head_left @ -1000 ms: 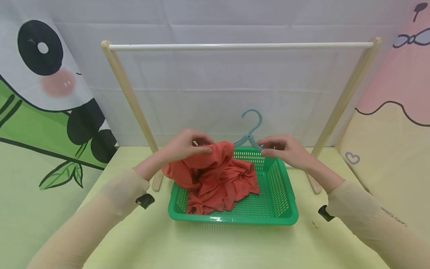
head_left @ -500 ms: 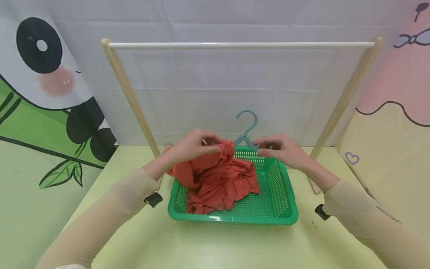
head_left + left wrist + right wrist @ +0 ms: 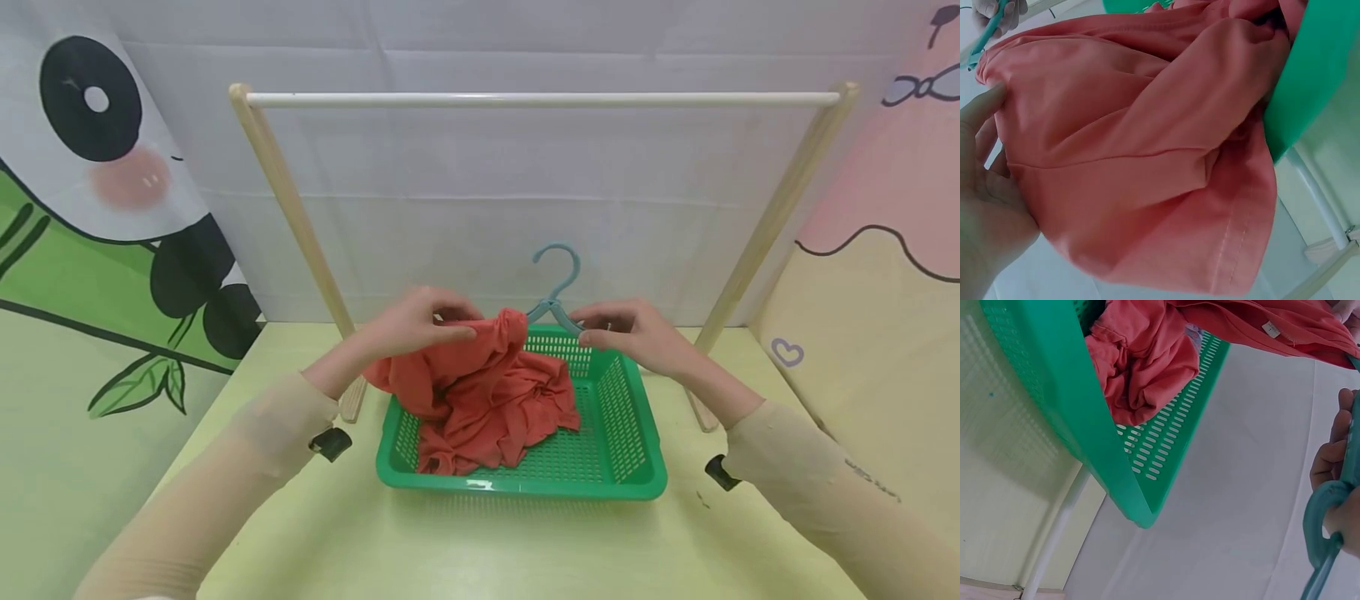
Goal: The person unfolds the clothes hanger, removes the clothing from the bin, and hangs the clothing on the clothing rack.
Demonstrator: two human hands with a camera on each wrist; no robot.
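Note:
A red shirt (image 3: 495, 400) lies bunched in the green basket (image 3: 517, 485), its upper left part lifted above the rim. My left hand (image 3: 420, 325) pinches this raised part between thumb and fingers; a stitched sleeve hem (image 3: 1229, 250) hangs below in the left wrist view. My right hand (image 3: 630, 329) grips the right arm of a blue-green hanger (image 3: 553, 307), hook upward. The hanger's left arm goes into the shirt and is hidden by the cloth. In the right wrist view a small white label (image 3: 1270, 329) shows inside the shirt's edge.
Behind the basket stands a rack with a white rail (image 3: 540, 100) and wooden posts (image 3: 292, 208) on both sides. It rests on a pale yellow table (image 3: 495, 550). A white cloth backdrop (image 3: 465, 242) hangs behind, with printed panels at the sides.
My left hand slid right along the cloth toward the hanger, then back left. The shirt's edge sits slightly farther along the hanger's arm. The hanger and right hand shifted slightly left, then partly back.

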